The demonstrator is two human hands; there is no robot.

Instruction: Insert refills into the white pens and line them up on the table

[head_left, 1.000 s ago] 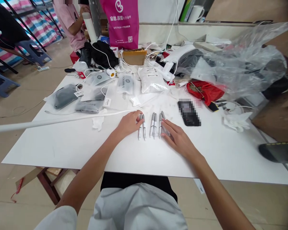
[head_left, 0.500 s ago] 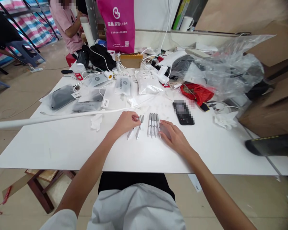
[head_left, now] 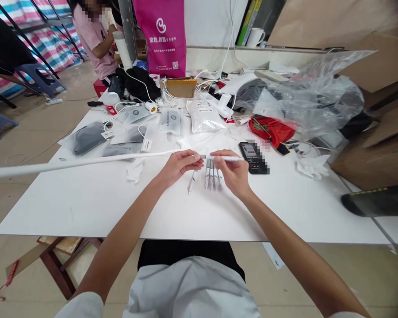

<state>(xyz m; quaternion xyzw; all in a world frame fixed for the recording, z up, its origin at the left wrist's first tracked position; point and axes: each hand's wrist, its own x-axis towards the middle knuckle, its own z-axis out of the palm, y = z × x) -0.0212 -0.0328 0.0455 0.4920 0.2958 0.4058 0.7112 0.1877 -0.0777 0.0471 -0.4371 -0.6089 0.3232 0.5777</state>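
Note:
Both my hands hold one grey-and-white pen [head_left: 230, 157] crosswise, a little above the white table [head_left: 86, 203]. My left hand [head_left: 179, 165] pinches its left end. Fingers of my right hand [head_left: 234, 172] are closed round its middle, and the white barrel sticks out to the right. Below the hands a tight row of three pens [head_left: 212, 180] lies on the table. One more single pen [head_left: 192, 182] lies slanted just to the left of that row.
A black phone [head_left: 252, 155] lies right of my hands. A long white tube [head_left: 69, 164] runs leftward off the table. Packets, cables, a red bag [head_left: 271, 129] and clear plastic [head_left: 315, 95] crowd the far half. A person in pink [head_left: 97, 37] sits beyond the far left corner.
My left hand has lifted one pen off the table and my right hand has come up from the row to grip it too. One of the left two pens stays lying there.

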